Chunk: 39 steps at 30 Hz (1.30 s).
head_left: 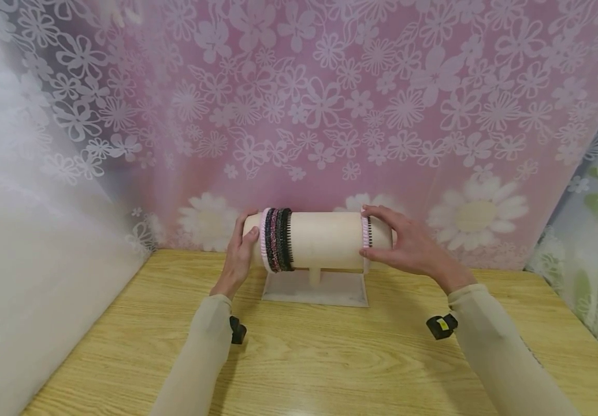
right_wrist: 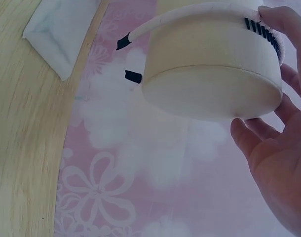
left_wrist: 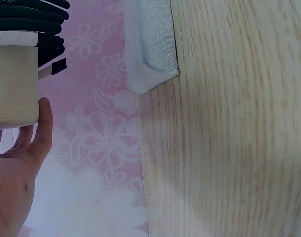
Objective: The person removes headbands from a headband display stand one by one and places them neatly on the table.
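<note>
1. The right hand [head_left: 410, 242] pinches a pale pink headband [head_left: 366, 237] between thumb and fingertips; the left hand [head_left: 236, 254] grips the opposite end of the cream roll [head_left: 327, 240].
2. The step in hand seems to be fitting or adjusting that headband, with the left hand steadying the roll; the next move probably calls for an even push or pull along the roll (both sides together, lest it skew).
3. The headband sits around the roll at the right fingertips, upright, pink-striped in front, with black comb teeth [right_wrist: 264, 35] inside and black tips [right_wrist: 133, 76] hanging free.
4. Just inside the left hand's grip, other headbands [head_left: 278, 240] stand packed: pale pink, dark and glittery.
</note>
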### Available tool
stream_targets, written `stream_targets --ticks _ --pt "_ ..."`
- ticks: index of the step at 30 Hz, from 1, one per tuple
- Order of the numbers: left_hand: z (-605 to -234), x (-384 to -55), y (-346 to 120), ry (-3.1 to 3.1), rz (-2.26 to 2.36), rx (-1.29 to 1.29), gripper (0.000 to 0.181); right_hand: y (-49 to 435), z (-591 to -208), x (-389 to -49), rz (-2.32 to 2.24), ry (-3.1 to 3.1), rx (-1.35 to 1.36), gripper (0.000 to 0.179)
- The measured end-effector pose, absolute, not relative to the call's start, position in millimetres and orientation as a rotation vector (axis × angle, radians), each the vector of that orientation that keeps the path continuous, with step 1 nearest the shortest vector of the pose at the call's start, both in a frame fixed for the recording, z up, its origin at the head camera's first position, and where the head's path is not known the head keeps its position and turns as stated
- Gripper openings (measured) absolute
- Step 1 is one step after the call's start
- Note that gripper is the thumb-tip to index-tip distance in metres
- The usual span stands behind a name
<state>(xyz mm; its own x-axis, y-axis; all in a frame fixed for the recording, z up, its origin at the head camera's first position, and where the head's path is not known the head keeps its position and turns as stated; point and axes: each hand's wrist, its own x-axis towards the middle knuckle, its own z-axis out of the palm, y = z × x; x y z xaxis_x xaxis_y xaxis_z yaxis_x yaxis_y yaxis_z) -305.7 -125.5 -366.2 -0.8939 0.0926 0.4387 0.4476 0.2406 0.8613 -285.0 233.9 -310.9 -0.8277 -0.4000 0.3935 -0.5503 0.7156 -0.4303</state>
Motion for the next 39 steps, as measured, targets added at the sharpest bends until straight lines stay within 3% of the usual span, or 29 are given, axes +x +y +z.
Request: stream_targets --ticks 39 --pt "-367 -305 -126 -2.221 -1.707 -0.489 0.052 249 -313 -279 0.959 -2.629 0.754 0.069"
